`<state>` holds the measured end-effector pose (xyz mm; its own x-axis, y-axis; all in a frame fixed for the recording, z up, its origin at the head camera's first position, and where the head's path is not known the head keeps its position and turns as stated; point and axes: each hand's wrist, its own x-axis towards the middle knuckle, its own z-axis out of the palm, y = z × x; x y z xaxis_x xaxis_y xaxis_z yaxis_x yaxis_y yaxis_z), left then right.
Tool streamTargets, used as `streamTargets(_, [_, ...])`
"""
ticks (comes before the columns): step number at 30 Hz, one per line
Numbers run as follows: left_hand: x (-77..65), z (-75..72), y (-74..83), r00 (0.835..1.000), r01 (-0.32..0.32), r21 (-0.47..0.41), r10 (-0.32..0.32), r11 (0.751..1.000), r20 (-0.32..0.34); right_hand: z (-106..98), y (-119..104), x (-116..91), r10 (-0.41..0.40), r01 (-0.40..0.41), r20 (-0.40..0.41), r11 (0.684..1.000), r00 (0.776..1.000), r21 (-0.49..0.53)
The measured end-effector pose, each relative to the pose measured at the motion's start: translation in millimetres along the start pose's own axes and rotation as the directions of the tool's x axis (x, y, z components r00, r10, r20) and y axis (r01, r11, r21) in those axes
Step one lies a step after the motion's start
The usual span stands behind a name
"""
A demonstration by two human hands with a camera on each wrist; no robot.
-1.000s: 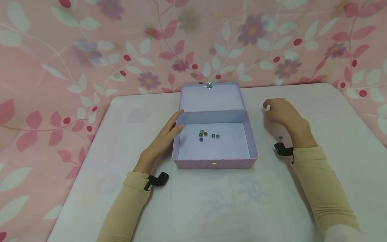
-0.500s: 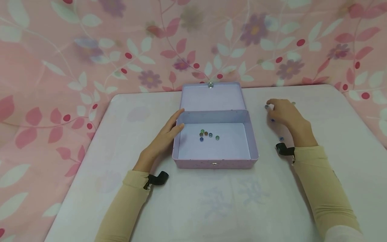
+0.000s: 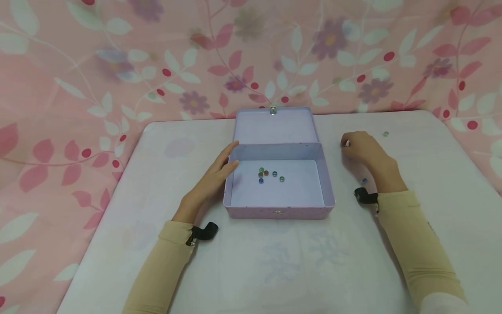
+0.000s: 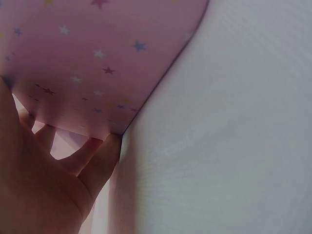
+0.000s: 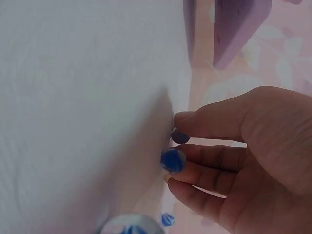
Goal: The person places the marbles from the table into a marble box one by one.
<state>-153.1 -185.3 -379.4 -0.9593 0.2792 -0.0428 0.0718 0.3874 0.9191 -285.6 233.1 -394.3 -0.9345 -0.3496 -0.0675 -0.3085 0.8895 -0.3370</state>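
Observation:
An open lilac tin box stands mid-table, its lid tipped back. Several glass marbles lie on its floor. My left hand holds the box's left side near the back corner, thumb over the rim and fingers on the outside; the left wrist view shows its fingers at the star-printed wall. To the right of the box, my right hand is low over the table, with a dark marble pinched at the thumb. A blue marble sits close beside its other fingers.
A blue marble lies by the right wrist, and a pale green one lies farther back on the white-covered table. Behind the table hangs a pink floral cloth.
The right hand's fingers have drawn in and shifted slightly down and left, now hiding two marbles seen half a second ago. A marble in the box rolled left a little. The left hand stays put.

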Motion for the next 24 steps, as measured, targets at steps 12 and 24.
streamTargets(12, [0.6,0.5,-0.6,1.000,0.015,0.009,-0.015,1.000,-0.006,-7,-20,-2,-0.034,0.033,-0.020,0.999,0.999,-0.038])
streamTargets(24, [0.2,0.8,0.4,1.000,0.001,-0.013,-0.001,1.000,-0.002,-24,-41,-12,-0.103,0.102,-0.100,0.995,0.990,-0.014])
